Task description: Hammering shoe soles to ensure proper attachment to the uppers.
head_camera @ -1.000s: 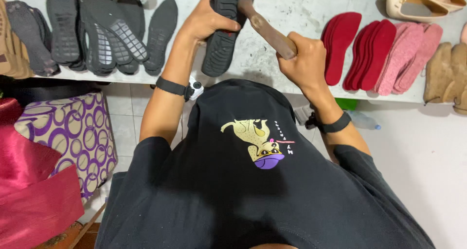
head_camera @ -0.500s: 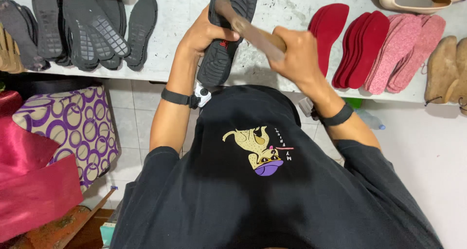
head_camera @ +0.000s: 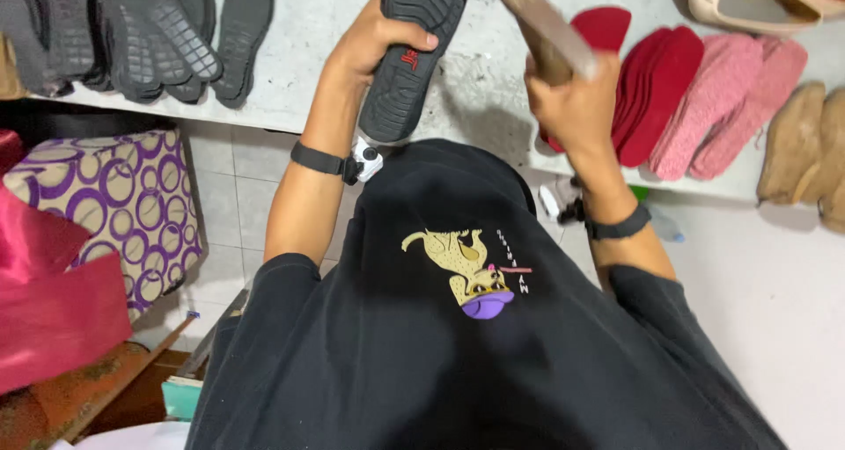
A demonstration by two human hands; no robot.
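My left hand (head_camera: 378,41) grips a black rubber shoe sole (head_camera: 412,54), tread side up, fingers wrapped over its left edge and thumb across the tread. The sole's heel end hangs off the near edge of the white worktable (head_camera: 308,72), toward my chest, and the toe end lies over the tabletop. My right hand (head_camera: 576,107) is clenched around the handle of a brown wooden tool (head_camera: 539,23), which slants up and left toward the toe of the sole; its head is blurred and partly cut off at the top, so I cannot tell what kind of tool it is or whether it touches the sole.

To do this well, I judge that the left hand should keep the sole pressed flat and steady on the table edge, fingers clear of the tool's path, while the right wrist works in short, controlled strokes.

Near the far left corner of the worktable lie more dark grey soles (head_camera: 150,36), overlapping. To the right of my tool hand is a fan of red insoles (head_camera: 651,98), then pink insoles (head_camera: 731,98), then tan ones (head_camera: 805,146) at the right edge, with a beige shoe (head_camera: 748,1) beyond them. Below the table are pale floor tiles, a purple-ringed cushion (head_camera: 106,212) and red cloth (head_camera: 48,318) to my left.
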